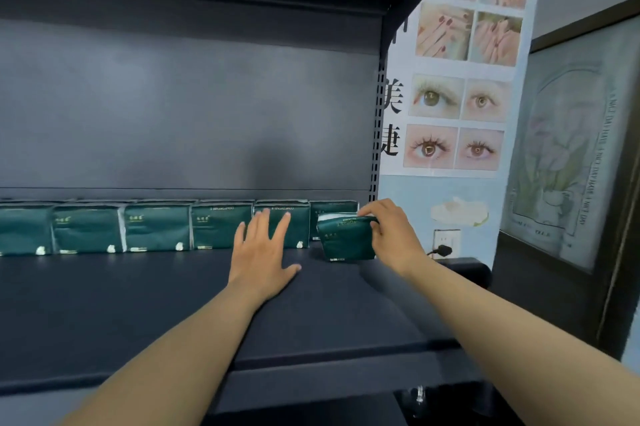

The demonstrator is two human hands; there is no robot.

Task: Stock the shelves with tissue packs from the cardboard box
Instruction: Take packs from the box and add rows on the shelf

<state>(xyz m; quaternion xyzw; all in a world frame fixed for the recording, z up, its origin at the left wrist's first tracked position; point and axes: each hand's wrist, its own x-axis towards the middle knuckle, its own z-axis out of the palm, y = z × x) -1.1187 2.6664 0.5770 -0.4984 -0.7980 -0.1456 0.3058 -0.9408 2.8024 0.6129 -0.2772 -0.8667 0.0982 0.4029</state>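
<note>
Head view: right hand [388, 228] grips tilted tissue pack [344, 238].

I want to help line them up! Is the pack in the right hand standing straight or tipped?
Tipped. The pack leans, unlike the upright row.

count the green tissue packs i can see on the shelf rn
7: six standing in a row along the shelf back, at; one tilted in the right hand, at. More may sit behind or off-frame left.
</note>
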